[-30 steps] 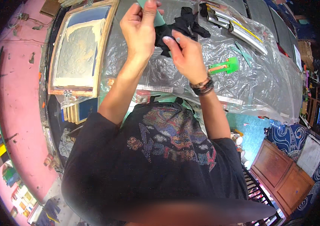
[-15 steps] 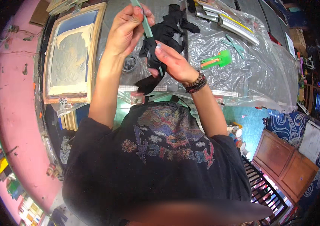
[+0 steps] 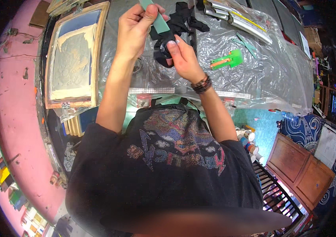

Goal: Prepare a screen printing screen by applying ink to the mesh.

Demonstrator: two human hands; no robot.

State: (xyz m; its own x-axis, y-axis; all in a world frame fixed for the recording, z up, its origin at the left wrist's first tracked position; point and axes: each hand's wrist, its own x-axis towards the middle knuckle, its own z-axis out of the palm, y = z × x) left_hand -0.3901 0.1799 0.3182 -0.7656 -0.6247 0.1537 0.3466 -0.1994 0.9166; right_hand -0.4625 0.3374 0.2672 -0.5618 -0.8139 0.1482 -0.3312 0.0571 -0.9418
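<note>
My left hand (image 3: 138, 29) is closed on a flat pale-green strip (image 3: 161, 24), gripping it between thumb and fingers. The strip's squared lower end points down toward a black cloth (image 3: 162, 55). That cloth is bunched in my right hand (image 3: 184, 59), with the thumb pressed on top and a fingertip showing below. The strip's end lies right by the cloth's upper part; whether they touch I cannot tell. Behind my hands, more crumpled black cloth (image 3: 182, 19) lies on the plastic-covered table (image 3: 270, 79).
A wooden-framed screen (image 3: 75, 59) smeared with pale paste stands at the left. To the right lie a bright green scraper-like tool (image 3: 227, 60), teal scissors (image 3: 247, 46) and long metal-edged bars (image 3: 243, 27). A round container (image 3: 137, 66) is partly hidden behind my left wrist.
The strip's lower end, earlier wrapped in the cloth, now shows bare above it. The cloth's hanging tail has been gathered up into my right hand, and the strip has turned its broad face.
</note>
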